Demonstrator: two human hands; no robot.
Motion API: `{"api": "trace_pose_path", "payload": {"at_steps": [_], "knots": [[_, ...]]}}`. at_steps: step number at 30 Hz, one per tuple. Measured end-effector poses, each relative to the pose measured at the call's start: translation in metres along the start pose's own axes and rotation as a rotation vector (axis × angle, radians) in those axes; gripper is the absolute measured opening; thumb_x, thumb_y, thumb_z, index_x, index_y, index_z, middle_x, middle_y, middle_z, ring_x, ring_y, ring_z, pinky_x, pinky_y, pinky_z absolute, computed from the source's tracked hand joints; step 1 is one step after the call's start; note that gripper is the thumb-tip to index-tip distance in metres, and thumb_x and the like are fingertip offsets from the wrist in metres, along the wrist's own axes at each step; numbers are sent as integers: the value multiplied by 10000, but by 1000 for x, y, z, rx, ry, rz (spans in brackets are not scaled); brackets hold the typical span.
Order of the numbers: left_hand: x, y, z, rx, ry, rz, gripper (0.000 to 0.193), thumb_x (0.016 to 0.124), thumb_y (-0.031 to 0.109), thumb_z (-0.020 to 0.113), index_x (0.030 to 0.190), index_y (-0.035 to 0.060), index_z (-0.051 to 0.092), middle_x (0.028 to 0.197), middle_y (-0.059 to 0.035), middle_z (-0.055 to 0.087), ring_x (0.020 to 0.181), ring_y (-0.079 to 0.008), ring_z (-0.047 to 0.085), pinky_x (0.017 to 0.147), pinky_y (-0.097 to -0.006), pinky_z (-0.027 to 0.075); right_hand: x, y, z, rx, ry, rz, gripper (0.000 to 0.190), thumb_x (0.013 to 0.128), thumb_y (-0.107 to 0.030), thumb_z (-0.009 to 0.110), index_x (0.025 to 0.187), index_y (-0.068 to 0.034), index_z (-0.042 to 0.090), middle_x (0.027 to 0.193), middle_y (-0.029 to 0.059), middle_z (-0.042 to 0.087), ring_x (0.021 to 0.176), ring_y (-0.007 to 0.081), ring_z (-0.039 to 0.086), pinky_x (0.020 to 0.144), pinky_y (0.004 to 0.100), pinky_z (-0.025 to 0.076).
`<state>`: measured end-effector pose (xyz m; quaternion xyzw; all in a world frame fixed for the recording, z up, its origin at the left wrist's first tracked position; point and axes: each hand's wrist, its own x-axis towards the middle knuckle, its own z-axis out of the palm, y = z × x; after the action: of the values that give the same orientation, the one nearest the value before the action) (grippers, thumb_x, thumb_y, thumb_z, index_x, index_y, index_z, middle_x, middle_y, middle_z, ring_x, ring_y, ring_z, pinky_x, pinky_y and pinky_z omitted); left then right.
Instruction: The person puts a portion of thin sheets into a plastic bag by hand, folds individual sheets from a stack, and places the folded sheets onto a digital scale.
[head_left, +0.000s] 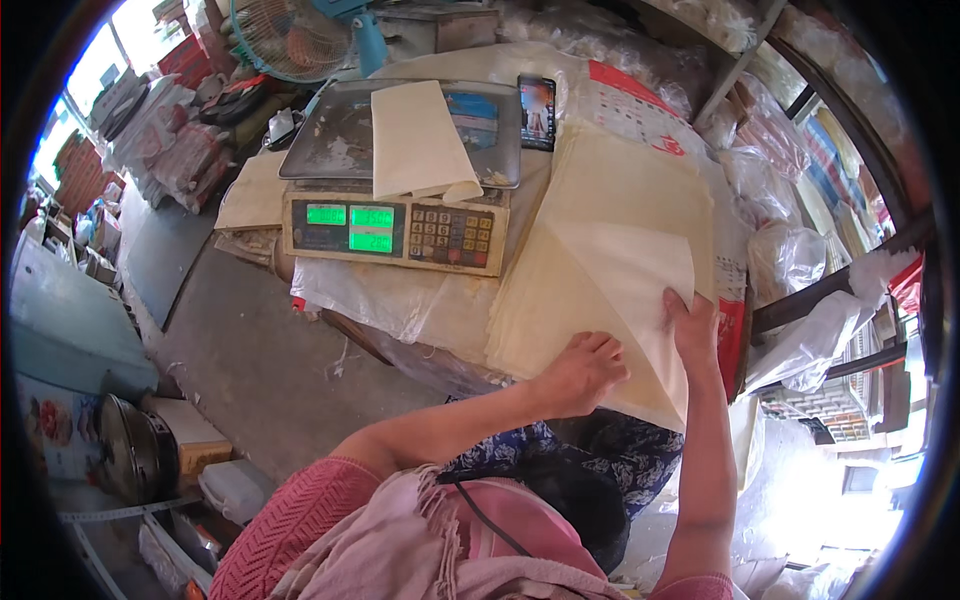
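Observation:
A stack of thin, pliable cream sheets (622, 180) lies on the table in front of me. One corner of the top sheet (637, 262) is turned over, showing a paler side. My right hand (694, 330) pinches that turned flap at its right edge, thumb on top. Just left of the flap, my left hand (589, 375) rests over the stack's near part with its fingers curled; whether it grips a sheet is hidden. Beyond, a folded cream sheet (420, 142) lies on the metal pan (330, 135) of a digital scale (390, 232) with lit green displays.
A smartphone (537, 112) stands beside the pan. Behind the scale is a blue fan (367, 45). A cream slab (251, 191) lies left of the scale. Plastic bags (780, 240) hang along the right-hand rack. A lidded metal pot (131, 450) sits low at left.

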<state>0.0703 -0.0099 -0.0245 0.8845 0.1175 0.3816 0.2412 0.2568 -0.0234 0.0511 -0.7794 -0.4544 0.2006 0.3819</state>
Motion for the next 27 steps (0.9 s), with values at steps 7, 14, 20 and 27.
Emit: {"api": "trace_pose_path", "payload": {"at_steps": [7, 14, 20, 27], "knots": [[15, 6, 35, 10, -179, 27, 236, 723, 92, 625, 959, 106, 634, 1077, -92, 533, 1053, -294, 493, 899, -425, 389, 5, 10, 4, -102, -42, -65, 324, 854, -225, 631, 1054, 30, 608, 928, 180, 657, 839, 272, 630, 773, 374, 469], [16, 3, 52, -81, -252, 180, 260, 755, 133, 589, 977, 187, 711, 1170, -97, 527, 1113, -273, 455, 989, -399, 337, 24, -17, -12, -180, 58, 71, 250, 865, -239, 617, 943, -5, 656, 643, 96, 603, 583, 197, 588, 570, 341, 459], [21, -8, 53, -213, -273, 113, 224, 774, 108, 569, 951, 131, 704, 1100, -95, 555, 1070, -304, 486, 942, -408, 382, 86, 5, -21, -106, 99, -101, 251, 839, -246, 629, 898, -4, 663, 626, 104, 606, 570, 231, 599, 567, 374, 461], [31, -75, -31, 315, 109, -335, 207, 729, 35, 574, 925, -29, 566, 1014, -162, 536, 1034, -344, 496, 884, -411, 421, 83, -13, 6, -670, 116, -271, 402, 824, -261, 638, 1141, -26, 563, 1115, 208, 597, 1053, 363, 564, 882, 444, 440]]}}
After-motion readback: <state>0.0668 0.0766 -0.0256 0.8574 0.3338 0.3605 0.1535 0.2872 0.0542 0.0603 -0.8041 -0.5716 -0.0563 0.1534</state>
